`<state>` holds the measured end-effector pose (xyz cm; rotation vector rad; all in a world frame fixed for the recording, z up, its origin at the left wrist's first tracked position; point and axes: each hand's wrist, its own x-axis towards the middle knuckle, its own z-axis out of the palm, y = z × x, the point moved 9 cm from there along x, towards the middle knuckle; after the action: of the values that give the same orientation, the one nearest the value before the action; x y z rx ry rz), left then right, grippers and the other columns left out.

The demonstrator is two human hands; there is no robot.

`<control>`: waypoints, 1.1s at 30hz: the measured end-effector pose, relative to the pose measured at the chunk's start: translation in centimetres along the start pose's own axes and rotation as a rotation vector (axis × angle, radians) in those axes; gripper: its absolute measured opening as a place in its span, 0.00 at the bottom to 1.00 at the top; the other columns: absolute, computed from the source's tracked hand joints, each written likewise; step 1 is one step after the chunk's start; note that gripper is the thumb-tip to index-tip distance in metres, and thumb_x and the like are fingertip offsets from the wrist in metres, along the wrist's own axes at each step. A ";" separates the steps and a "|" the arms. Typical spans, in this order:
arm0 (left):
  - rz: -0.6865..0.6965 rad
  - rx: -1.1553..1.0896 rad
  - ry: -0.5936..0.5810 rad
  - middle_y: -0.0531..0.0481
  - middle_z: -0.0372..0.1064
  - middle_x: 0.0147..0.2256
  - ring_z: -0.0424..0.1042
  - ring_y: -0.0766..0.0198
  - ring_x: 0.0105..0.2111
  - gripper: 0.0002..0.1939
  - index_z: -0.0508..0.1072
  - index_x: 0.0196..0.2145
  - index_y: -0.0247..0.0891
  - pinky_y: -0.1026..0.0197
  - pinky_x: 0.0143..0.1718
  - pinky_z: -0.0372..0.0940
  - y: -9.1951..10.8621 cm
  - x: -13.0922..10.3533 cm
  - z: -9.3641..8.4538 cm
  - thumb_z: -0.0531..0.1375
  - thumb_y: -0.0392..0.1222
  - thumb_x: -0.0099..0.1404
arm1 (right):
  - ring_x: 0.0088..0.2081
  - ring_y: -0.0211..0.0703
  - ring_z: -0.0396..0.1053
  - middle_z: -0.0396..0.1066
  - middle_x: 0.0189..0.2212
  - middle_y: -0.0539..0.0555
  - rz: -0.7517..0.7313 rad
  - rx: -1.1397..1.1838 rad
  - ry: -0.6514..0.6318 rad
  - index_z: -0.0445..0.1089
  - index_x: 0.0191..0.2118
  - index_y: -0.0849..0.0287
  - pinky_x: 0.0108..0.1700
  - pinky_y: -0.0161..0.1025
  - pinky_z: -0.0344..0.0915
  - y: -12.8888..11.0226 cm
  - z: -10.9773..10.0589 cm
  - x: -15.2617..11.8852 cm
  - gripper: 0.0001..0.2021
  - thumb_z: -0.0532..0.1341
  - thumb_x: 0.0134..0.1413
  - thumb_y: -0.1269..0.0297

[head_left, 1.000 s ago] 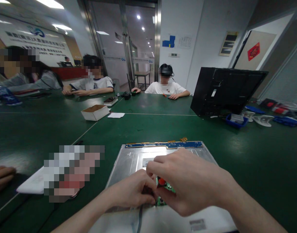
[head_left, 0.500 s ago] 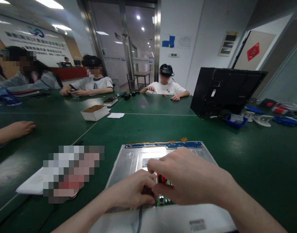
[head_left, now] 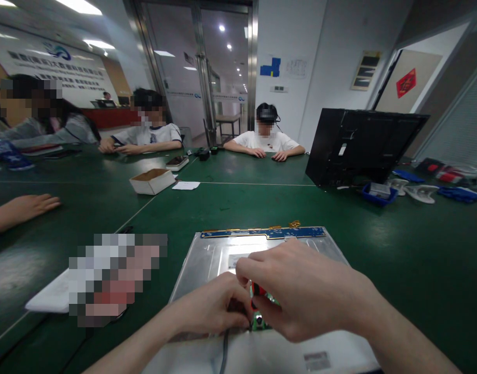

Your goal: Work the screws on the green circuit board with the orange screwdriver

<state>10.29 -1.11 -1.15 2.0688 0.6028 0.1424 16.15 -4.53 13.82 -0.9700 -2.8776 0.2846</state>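
A silver metal panel [head_left: 195, 270] lies on the green table, with a blue circuit strip [head_left: 261, 233] along its far edge. On its near part is a green circuit board [head_left: 258, 321], largely covered by my hands. My right hand [head_left: 296, 291] is closed around a red and black tool [head_left: 257, 289], whose lower end is hidden. Beside it, my left hand [head_left: 218, 304] has its fingers curled together at the board's left edge; what they hold is hidden. A grey cable [head_left: 225, 348] runs from below my left hand toward the near edge.
A white box [head_left: 152, 182], a paper [head_left: 186, 185] and a black monitor [head_left: 365, 145] stand or lie farther back. At right is a blue tray [head_left: 379, 194]. Another person's hand [head_left: 31, 206] rests at left; several people sit around the table [head_left: 397, 259].
My right hand has turned slightly around the red and black tool, its lower fingers shifting down and right. Across the table, a person has lowered a hand to the tabletop.
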 end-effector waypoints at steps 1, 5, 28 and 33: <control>-0.009 0.002 0.008 0.51 0.74 0.30 0.71 0.62 0.30 0.06 0.80 0.35 0.36 0.65 0.32 0.64 -0.1 0.0 -0.1 0.64 0.33 0.60 | 0.26 0.38 0.63 0.73 0.31 0.50 0.003 0.000 0.001 0.65 0.39 0.58 0.25 0.36 0.47 0.0 0.0 0.0 0.06 0.62 0.56 0.66; -0.028 -0.011 0.003 0.52 0.72 0.29 0.69 0.63 0.29 0.05 0.79 0.34 0.37 0.66 0.30 0.63 -0.1 0.0 -0.1 0.64 0.33 0.59 | 0.26 0.38 0.64 0.74 0.30 0.50 0.025 -0.024 0.024 0.65 0.38 0.57 0.25 0.37 0.46 0.3 0.0 0.1 0.04 0.60 0.59 0.64; 0.009 0.032 0.001 0.52 0.73 0.30 0.70 0.63 0.30 0.04 0.78 0.35 0.37 0.66 0.32 0.64 0.2 0.0 -0.1 0.63 0.34 0.61 | 0.27 0.39 0.66 0.75 0.30 0.50 0.013 -0.025 0.027 0.66 0.38 0.57 0.26 0.37 0.46 0.2 0.0 0.2 0.04 0.60 0.60 0.63; 0.018 0.078 0.020 0.52 0.73 0.29 0.70 0.63 0.31 0.02 0.77 0.32 0.36 0.66 0.31 0.63 0.3 0.1 -0.4 0.64 0.34 0.59 | 0.27 0.40 0.68 0.75 0.29 0.50 0.008 -0.015 0.024 0.67 0.37 0.57 0.26 0.37 0.46 0.3 0.2 0.3 0.07 0.62 0.60 0.60</control>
<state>10.31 -0.89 -0.73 2.1511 0.6104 0.1518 16.09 -4.13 13.60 -0.9811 -2.8588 0.2500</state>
